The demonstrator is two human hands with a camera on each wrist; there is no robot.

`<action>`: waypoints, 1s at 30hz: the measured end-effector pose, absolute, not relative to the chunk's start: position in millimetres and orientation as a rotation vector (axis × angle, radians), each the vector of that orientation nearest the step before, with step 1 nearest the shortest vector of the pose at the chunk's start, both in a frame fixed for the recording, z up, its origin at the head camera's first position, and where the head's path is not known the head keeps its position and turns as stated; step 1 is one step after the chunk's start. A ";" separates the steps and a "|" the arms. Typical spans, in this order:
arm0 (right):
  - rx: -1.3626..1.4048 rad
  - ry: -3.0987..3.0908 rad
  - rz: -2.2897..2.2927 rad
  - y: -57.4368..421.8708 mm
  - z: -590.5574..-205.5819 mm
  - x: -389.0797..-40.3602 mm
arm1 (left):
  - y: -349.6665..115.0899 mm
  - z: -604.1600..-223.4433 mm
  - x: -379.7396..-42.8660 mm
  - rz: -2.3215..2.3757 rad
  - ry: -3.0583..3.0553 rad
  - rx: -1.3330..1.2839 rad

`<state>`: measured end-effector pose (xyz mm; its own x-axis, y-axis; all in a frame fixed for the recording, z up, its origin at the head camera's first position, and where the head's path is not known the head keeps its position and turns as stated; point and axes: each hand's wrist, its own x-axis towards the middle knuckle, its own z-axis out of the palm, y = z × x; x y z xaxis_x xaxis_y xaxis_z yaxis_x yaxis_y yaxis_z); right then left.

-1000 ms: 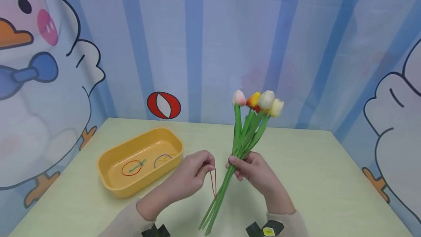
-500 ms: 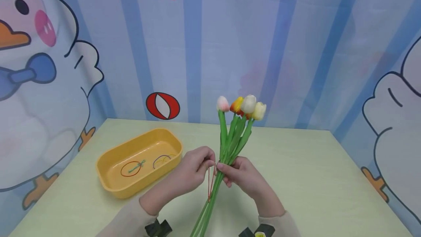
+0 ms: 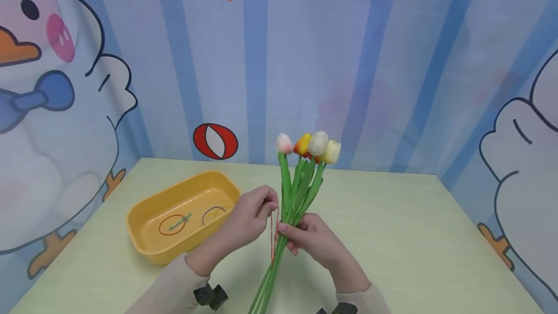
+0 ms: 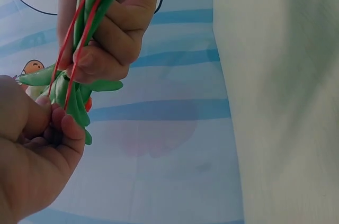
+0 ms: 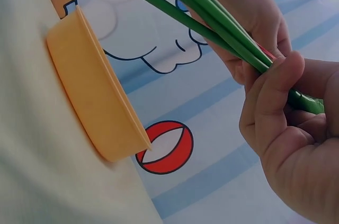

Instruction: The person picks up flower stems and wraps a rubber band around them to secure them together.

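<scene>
A bunch of artificial tulips (image 3: 301, 188), with pink, orange-yellow, white and cream heads, leans over the table. My right hand (image 3: 314, 243) grips the green stems below the leaves, thumb across the front. To its left, my left hand (image 3: 250, 214) pinches one end of a red rubber band (image 4: 78, 54) between thumb and fingers. The left wrist view shows two taut strands running from that pinch to the stems (image 4: 87, 15), where the band's other end catches. In the right wrist view, curled fingers (image 5: 280, 86) wrap the stems and hide most of the band.
A yellow plastic tray (image 3: 150, 252) stands on the table at left, beside the left forearm. In it lie a red rubber band (image 3: 160, 229), a green twisted band (image 3: 179, 222) and purple and yellow bands (image 3: 205, 214). A duck-printed curtain (image 3: 287, 62) hangs behind the pale table (image 3: 392, 236).
The tulips and right hand have moved left and slightly down, closer to the left hand. The left hand has risen a little, and the red band is stretched longer along the stems.
</scene>
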<state>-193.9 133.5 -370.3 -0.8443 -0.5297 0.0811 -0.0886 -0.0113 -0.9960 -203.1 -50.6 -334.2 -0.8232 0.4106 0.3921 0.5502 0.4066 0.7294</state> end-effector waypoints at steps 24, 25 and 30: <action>-0.611 1.917 -1.855 118.1 -371.7 -188.0 | -75.8 -321.4 -232.8 -1.382 -2.483 -0.651; -0.610 1.915 -1.855 118.1 -371.7 -188.0 | -76.6 -321.0 -233.6 -1.385 -2.487 -0.646; -0.627 1.922 -1.850 121.5 -371.1 -188.7 | -77.2 -324.3 -234.9 -1.419 -2.534 -0.644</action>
